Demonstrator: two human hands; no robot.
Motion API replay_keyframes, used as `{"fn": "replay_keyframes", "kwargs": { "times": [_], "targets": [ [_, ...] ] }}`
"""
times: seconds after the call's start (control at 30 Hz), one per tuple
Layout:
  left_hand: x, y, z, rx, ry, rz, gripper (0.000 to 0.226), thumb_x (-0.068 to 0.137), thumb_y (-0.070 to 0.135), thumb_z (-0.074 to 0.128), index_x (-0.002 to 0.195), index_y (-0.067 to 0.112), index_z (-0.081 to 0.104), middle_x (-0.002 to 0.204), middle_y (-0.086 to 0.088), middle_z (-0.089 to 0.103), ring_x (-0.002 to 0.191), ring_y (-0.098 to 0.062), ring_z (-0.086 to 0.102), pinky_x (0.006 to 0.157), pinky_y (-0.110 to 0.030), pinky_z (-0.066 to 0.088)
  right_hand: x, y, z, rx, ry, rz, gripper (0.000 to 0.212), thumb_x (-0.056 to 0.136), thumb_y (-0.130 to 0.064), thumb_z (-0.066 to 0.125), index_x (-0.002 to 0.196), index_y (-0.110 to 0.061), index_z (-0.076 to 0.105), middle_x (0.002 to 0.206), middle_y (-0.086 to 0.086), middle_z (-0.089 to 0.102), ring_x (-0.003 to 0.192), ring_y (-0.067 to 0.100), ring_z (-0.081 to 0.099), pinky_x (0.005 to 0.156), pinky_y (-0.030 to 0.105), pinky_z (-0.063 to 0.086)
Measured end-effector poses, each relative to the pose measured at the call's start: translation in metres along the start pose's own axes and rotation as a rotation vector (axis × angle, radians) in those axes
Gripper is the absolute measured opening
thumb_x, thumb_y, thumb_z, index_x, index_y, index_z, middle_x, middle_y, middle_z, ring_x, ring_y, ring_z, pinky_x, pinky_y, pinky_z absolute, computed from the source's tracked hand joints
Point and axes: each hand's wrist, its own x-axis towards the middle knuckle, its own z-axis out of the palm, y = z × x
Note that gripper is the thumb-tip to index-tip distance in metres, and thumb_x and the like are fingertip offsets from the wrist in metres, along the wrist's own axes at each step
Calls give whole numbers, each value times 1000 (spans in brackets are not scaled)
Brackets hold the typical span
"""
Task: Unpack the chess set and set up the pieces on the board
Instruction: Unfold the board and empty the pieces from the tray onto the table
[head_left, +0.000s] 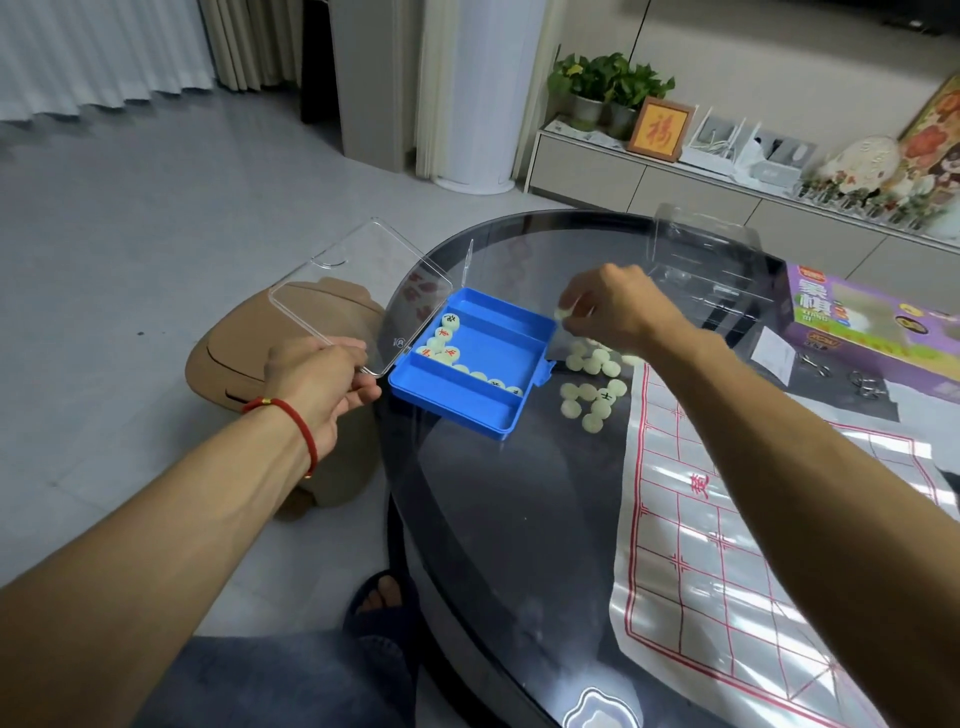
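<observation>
A blue plastic case (498, 400) sits tilted at the left edge of the dark glass table (519, 519), its clear lid (363, 291) swung open to the left. Several pale round chess pieces (447, 343) lie in its compartments. My left hand (322, 379) grips the lid's near corner. My right hand (618, 306) hovers just right of the case and pinches pale pieces (563, 312) in its fingertips. Below it several loose pieces (592, 384) lie on the glass. A white sheet board (727, 561) with red lines is spread at the right.
A purple game box (872, 322) and a clear plastic tray (706, 260) stand at the table's far side, with small metal rings (815, 364) nearby. A tan stool (249, 364) stands on the floor left of the table. My sandalled foot (384, 597) is beneath.
</observation>
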Motion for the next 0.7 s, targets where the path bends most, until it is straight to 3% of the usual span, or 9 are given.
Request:
{"fn": "replay_keyframes", "kwargs": {
  "times": [0.2, 0.4, 0.53, 0.7],
  "targets": [
    [3, 2, -3, -14, 57, -10, 13, 95, 3, 55, 93, 11, 64, 77, -9, 57, 62, -15, 56, 63, -31, 55, 2, -3, 12, -38, -5, 3, 20, 81, -26, 73, 100, -30, 69, 91, -5, 72, 81, 22, 68, 75, 44, 61],
    [7, 5, -9, -28, 70, -20, 14, 95, 2, 52, 102, 8, 62, 77, -8, 55, 62, -14, 55, 55, -26, 52, 2, -2, 20, -96, -69, -97, 21, 83, -28, 72, 103, -30, 71, 94, -5, 72, 82, 19, 68, 73, 43, 62],
    [5, 6, -7, -29, 68, -14, 14, 95, 1, 53, 103, 8, 62, 78, -8, 55, 62, -13, 55, 55, -25, 51, -1, 0, 17, -90, -44, -135, 27, 88, -21, 72, 115, -20, 70, 98, -4, 74, 83, 17, 68, 78, 40, 61],
    [4, 5, -7, -33, 51, -22, 14, 96, 1, 52, 102, 9, 61, 79, -8, 55, 63, -13, 54, 58, -26, 52, -13, -2, 18, -64, -51, -194, 26, 87, -18, 72, 112, -18, 68, 99, -2, 73, 82, 17, 67, 75, 34, 59]
  ]
}}
